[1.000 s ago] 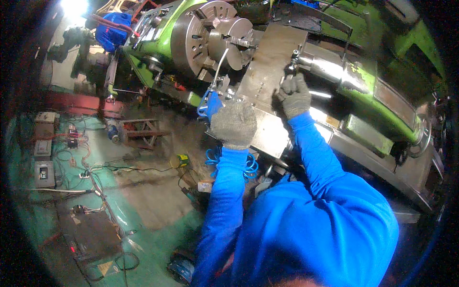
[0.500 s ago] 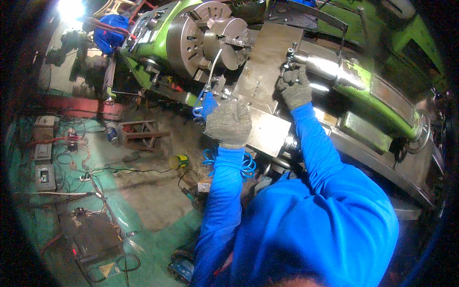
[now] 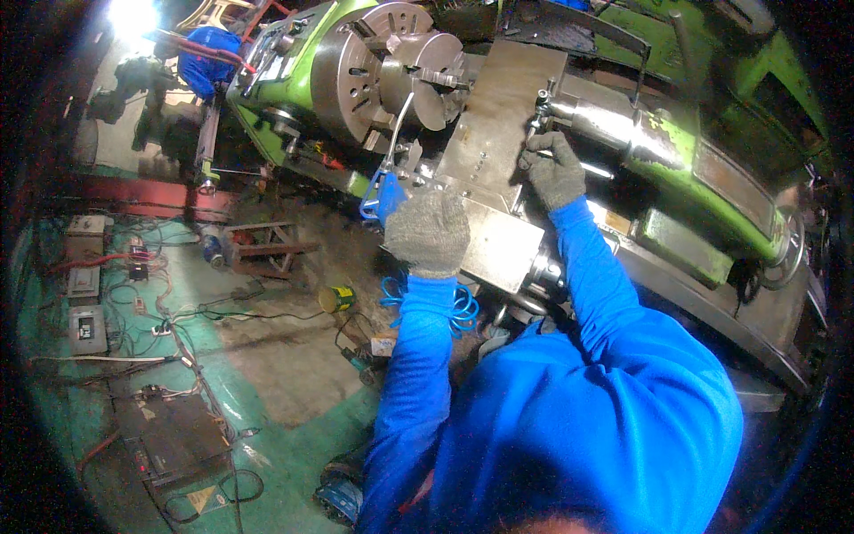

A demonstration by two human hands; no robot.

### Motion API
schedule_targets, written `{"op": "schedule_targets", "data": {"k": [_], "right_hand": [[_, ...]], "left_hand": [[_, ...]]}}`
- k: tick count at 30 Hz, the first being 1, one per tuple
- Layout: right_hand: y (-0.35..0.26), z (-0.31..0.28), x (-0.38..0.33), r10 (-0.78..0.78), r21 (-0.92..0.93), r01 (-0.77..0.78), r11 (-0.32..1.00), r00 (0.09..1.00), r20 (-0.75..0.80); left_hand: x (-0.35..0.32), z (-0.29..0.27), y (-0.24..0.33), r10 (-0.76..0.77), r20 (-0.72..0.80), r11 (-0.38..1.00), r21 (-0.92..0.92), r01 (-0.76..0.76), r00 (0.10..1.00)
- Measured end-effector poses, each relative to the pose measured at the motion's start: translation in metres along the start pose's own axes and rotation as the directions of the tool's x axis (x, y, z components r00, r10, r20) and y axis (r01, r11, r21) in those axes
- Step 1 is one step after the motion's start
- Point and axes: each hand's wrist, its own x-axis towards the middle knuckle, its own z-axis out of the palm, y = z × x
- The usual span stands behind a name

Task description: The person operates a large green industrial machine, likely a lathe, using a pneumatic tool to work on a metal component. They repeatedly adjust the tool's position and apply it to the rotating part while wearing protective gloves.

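Note:
My left hand (image 3: 429,233), in a grey knit glove, is wrapped round a blue air blow gun (image 3: 384,198). The gun's long, thin, pale nozzle (image 3: 401,129) points up toward the lathe chuck (image 3: 418,84). A coiled blue hose (image 3: 463,311) shows beside my left wrist. My right hand (image 3: 555,171), gloved alike, is closed with its fingers curled at the right edge of the flat metal plate (image 3: 511,98). Just beyond its fingertips stands a small metal rod with a round end (image 3: 542,98). What my right fingers hold is hidden.
The green tailstock (image 3: 703,173) lies to the right, with a handwheel (image 3: 786,240) at its end. A metal block (image 3: 503,245) sits close beside my left hand. On the floor at left are a rusty frame (image 3: 274,249), a yellow can (image 3: 335,299), cables and a dark box (image 3: 173,436).
My right hand has drawn slightly toward me and away from the rod's round end, its fingers curled differently. My left hand keeps the blow gun nearly still.

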Motion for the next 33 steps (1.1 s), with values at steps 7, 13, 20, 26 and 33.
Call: {"op": "schedule_targets", "data": {"k": [7, 13, 20, 26, 33], "right_hand": [[0.012, -0.002, -0.003, 0.044, 0.074, -0.044, 0.996, 0.999, 0.005], [0.013, -0.006, 0.000, -0.032, 0.063, 0.032, 0.997, 0.999, 0.012], [0.028, -0.002, -0.006, 0.125, 0.052, -0.123, 0.991, 0.991, -0.050], [0.040, -0.007, 0.006, 0.494, 0.927, -0.295, 0.233, 0.857, 0.148], [0.055, -0.013, 0.013, 0.443, 0.936, -0.283, 0.208, 0.881, 0.168]], "left_hand": [[-0.003, 0.000, -0.002, 0.027, 0.014, 0.998, 0.064, -0.028, 1.000], [-0.003, 0.002, -0.003, 0.025, -0.012, 0.999, 0.031, -0.025, 1.000], [-0.003, 0.002, -0.002, 0.009, -0.028, 1.000, 0.017, -0.008, 1.000], [-0.005, 0.001, -0.002, 0.013, -0.015, 0.997, 0.073, -0.012, 1.000], [-0.004, 0.007, -0.003, 0.039, -0.069, 0.999, 0.022, -0.038, 0.997]]}}
